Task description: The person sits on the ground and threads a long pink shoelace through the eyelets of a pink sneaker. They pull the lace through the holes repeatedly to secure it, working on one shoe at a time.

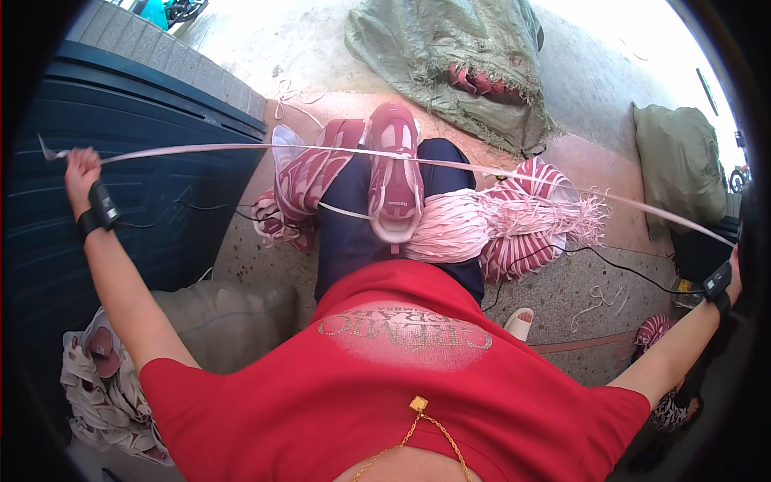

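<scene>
My left hand (80,170) is raised far out to the left, closed on one end of a long pale pink shoelace (385,156). The lace stretches taut across the view to my right hand (735,269) at the far right edge, which grips its other end. Each wrist carries a black band. On my lap lie a pink and white sneaker (393,181) and a second one (309,173) beside it, under the lace. A thick bundle of pink laces (474,225) rests on my right thigh.
A green woven sack (450,64) holding pink shoes lies ahead on the concrete floor. Another green sack (683,165) is at the right. A dark blue ribbed wall (136,145) stands at left. Pale shoe uppers (100,394) pile at lower left beside a grey sack (233,313).
</scene>
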The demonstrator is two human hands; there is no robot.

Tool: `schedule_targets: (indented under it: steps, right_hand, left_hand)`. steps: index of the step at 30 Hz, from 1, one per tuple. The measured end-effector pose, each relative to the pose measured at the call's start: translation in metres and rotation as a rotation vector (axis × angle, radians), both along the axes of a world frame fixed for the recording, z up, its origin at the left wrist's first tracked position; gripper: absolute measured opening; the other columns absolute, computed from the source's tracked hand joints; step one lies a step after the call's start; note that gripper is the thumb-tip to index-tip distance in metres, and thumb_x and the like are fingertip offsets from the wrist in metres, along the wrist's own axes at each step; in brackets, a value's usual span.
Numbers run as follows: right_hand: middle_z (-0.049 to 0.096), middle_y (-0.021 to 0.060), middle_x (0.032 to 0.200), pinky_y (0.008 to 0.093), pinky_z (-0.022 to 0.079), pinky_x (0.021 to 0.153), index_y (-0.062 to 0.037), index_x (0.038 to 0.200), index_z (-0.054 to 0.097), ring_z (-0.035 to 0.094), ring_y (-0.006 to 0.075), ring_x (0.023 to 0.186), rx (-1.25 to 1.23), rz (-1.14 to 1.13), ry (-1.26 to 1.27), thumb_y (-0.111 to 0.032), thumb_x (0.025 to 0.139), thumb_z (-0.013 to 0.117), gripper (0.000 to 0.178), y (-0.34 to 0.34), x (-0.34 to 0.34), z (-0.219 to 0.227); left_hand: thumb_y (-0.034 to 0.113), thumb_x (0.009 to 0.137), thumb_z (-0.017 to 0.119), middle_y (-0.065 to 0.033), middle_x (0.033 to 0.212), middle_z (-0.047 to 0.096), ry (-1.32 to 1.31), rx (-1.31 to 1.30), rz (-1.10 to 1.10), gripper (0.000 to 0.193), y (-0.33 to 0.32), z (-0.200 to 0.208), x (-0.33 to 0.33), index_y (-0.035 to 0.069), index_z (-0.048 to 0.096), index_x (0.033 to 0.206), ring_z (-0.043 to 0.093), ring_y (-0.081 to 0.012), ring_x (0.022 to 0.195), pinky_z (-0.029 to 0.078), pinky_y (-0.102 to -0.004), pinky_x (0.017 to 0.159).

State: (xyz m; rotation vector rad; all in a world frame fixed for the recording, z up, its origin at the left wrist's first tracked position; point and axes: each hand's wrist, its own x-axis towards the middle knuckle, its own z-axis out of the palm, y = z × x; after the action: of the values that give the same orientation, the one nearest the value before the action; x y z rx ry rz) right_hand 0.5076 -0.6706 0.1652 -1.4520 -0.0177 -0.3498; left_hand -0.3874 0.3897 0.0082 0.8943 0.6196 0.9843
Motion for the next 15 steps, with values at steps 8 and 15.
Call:
schedule_targets:
  steps: [8, 15]
  right_hand:
    - [0.06, 0.0013, 0.076, 0.0232, 0.045, 0.068, -0.001, 0.1, 0.066, 0.054, 0.0088, 0.072, -0.542, 0.403, 0.217, -0.022, 0.092, 0.059, 0.024, 0.295, -0.126, -0.296]
    - [0.064, 0.0126, 0.085, 0.0342, 0.049, 0.075, 0.0011, 0.094, 0.063, 0.061, 0.0229, 0.081, -0.799, 1.5, -0.023, -0.013, 0.09, 0.053, 0.018, 0.523, -0.407, -0.376]
  left_hand:
    - [0.018, 0.098, 0.046, 0.0042, 0.061, 0.034, 0.359, -0.1, 0.305, 0.009, -0.034, -0.025, -0.013, 0.01, 0.048, 0.094, 0.031, -0.008, 0.047, 0.029, -0.0254, 0.049]
    - [0.009, 0.088, 0.061, -0.0067, 0.088, 0.062, 0.538, -0.184, -0.507, 0.04, -0.233, -0.168, 0.229, -0.002, 0.047, 0.124, 0.062, -0.0133, 0.069, 0.053, -0.0241, 0.061]
